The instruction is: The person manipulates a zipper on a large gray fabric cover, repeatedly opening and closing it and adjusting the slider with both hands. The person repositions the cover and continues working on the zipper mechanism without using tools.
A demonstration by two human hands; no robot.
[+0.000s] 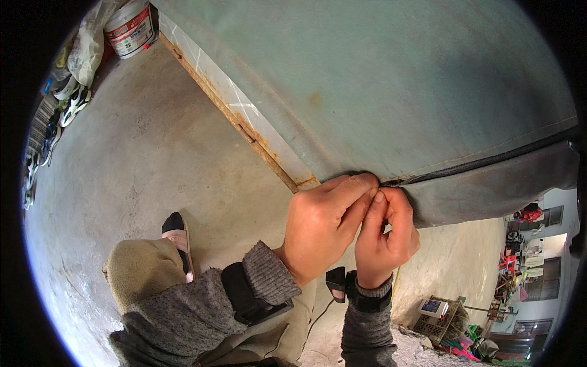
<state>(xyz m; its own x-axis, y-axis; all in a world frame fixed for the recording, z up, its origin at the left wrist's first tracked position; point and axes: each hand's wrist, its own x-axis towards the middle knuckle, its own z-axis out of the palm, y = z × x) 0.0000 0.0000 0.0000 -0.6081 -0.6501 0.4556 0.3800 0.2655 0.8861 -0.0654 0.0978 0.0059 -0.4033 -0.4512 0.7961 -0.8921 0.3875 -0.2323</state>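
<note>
A grey-green fabric cover (391, 85) fills the upper right, with a stitched seam along its lower edge. A dark zipper (489, 162) runs along that edge above a darker grey flap (483, 189). At the cover's near corner, where the zipper ends, my left hand (324, 223) is closed in a pinch on the cloth. My right hand (388, 238) is closed beside it, thumb and index finger pressed together against the left fingertips. What lies between the right fingertips is hidden or too small to make out.
A pale board with a rusty metal edge (244, 131) shows under the cover's left side. A white and red bucket (129, 30) and several shoes (76, 104) line the far left. A crate (437, 324) and clutter stand at lower right on the concrete floor (153, 147).
</note>
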